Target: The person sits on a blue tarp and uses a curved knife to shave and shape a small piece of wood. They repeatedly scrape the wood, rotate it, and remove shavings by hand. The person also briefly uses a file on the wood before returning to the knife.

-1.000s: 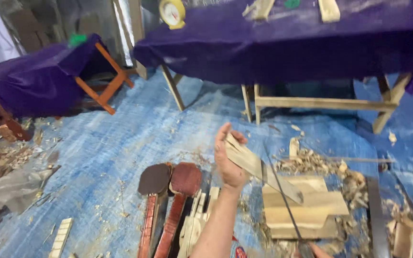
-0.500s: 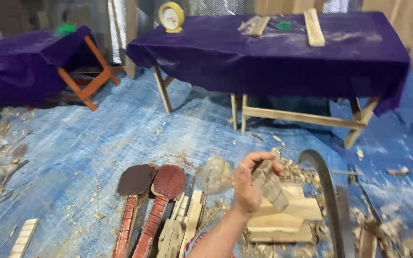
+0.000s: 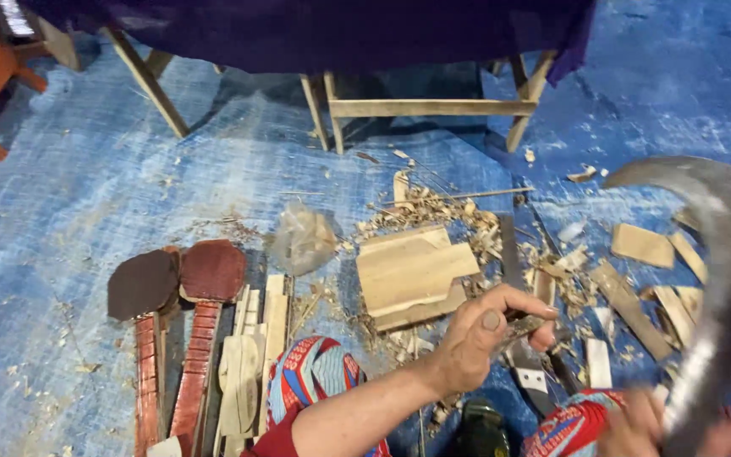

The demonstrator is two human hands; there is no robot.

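Two hands low over the blue floor tarp [image 3: 129, 178], left hand [image 3: 475, 343] grip closed on a small wood piece [image 3: 524, 325] just beside the block of pale wood [image 3: 412, 272], right hand [image 3: 636, 427] blurred, grip closed on curved blade [image 3: 721, 254], two dark carved paddles [image 3: 175, 279] left.

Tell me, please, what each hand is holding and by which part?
The left hand grips a small wooden piece around its near end. The right hand holds a curved blade by its lower handle end; blur hides the grip.

tarp [image 3: 129, 169] blue | tablecloth [image 3: 340, 34] purple | paddles [image 3: 175, 279] dark red-brown | wood block [image 3: 412, 271] pale tan
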